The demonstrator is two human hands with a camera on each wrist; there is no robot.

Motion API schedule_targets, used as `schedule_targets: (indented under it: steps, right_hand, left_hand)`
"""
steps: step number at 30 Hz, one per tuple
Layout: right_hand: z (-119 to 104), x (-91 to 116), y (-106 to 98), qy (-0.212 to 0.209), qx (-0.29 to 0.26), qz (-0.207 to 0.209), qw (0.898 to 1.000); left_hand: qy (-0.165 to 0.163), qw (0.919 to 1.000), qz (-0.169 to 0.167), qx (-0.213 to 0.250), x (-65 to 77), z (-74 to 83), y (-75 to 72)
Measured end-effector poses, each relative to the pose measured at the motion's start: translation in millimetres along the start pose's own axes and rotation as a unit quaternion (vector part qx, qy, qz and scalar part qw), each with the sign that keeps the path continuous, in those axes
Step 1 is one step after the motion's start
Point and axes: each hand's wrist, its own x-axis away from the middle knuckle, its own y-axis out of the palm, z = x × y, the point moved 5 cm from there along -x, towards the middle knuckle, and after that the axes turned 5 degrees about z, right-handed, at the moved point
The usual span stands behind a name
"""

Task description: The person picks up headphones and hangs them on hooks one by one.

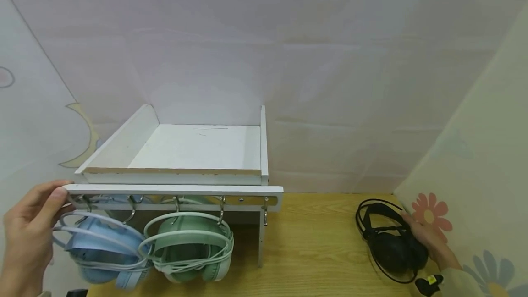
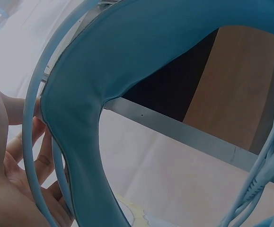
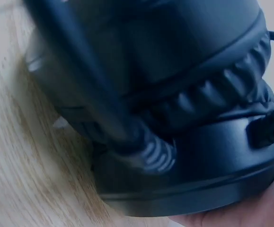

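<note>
My left hand (image 1: 35,228) grips the left end of a white hook rail (image 1: 173,190), thumb on its front and the other fingers behind. From the rail's metal hooks hang light blue headphones (image 1: 105,237) and green headphones (image 1: 194,230), each with its cable looped about it. In the left wrist view the blue headband (image 2: 75,99) and cable cover part of that hand. At the right, my right hand (image 1: 429,237) holds black headphones (image 1: 393,246) by their side, low over the wooden table. The right wrist view shows a black ear cup (image 3: 189,175) against the fingers, most of which are hidden.
Behind the rail is a white shelf tray (image 1: 202,148) with raised sides. The wooden table (image 1: 313,242) runs beneath everything. Pale cloth walls surround it, the right one (image 1: 486,159) printed with flowers and close beside my right hand.
</note>
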Motion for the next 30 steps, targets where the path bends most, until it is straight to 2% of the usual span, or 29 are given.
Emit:
schedule_targets:
  steps: [8,10,18,24,30]
  right_hand:
    - [3,4,1,0.002,-0.024,-0.019,1.000]
    - [3,4,-1,0.001,-0.018,-0.010,1.000]
    - [7,4,-3,0.005,0.013,0.025,1.000]
    - [6,7,-4,-0.005,0.002,0.046,0.999]
    - [5,12,-6,-0.039,-0.023,0.099,0.994]
  left_hand:
    - [0.004,0.9998,0.000,0.018,0.7,2.5,2.9]
    - [0.007,0.9999,0.000,0.009,0.9,3.0,3.0]
    - [0.003,0.9993,-0.002,0.038,0.0,0.8,1.2]
    - [0.004,0.9990,-0.001,0.044,-0.7,0.2,0.5]
    - [0.011,0.9983,-0.008,0.057,0.5,2.0,2.8]
